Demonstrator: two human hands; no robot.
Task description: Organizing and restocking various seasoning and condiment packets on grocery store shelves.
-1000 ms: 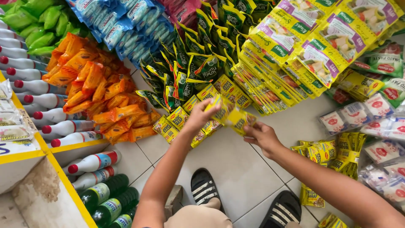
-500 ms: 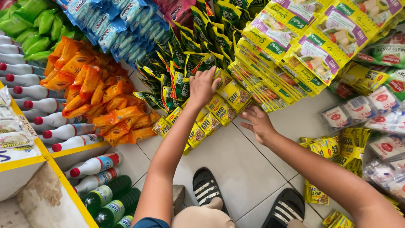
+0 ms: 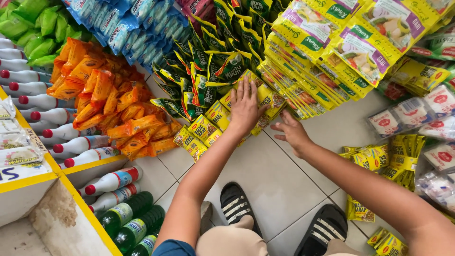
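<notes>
Yellow foil sachets (image 3: 215,124) are lying in an overlapping row on the pale tiled floor (image 3: 275,180), and the left hand (image 3: 245,105) is pressing flat on them with fingers spread. The right hand (image 3: 291,132) is hovering just beside the row, fingers loosely apart, holding nothing. Orange snack packets (image 3: 111,106) are lying nearby.

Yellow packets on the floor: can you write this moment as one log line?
left hand: flat on yellow packets | right hand: open, beside them above tiled floor | orange packets: left
</notes>
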